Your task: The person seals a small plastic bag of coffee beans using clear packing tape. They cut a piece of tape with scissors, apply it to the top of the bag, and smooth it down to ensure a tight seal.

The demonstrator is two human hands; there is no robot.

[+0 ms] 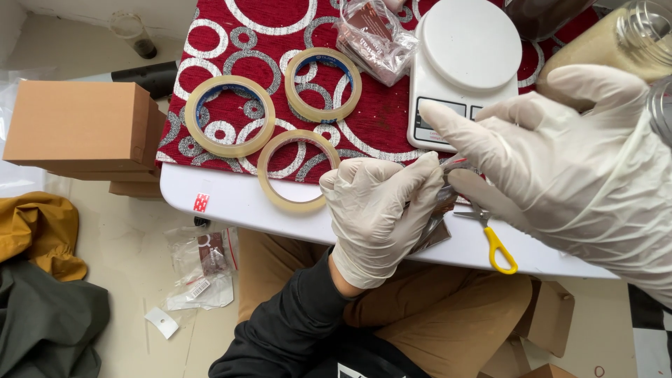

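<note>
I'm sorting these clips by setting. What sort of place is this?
Probably a small home packing station: a white kitchen scale, tape rolls on a red patterned cloth, and cardboard boxes beside the table.

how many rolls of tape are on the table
3. One tape roll at the left on the red cloth, one up beside the plastic pouch, one at the cloth's near edge by the left hand. None looks hidden.

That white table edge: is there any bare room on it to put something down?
Yes: the white table strip left of the nearest tape roll is bare except a small red sticker. Right of it, both gloved hands, the packet and scissors crowd it.
</note>
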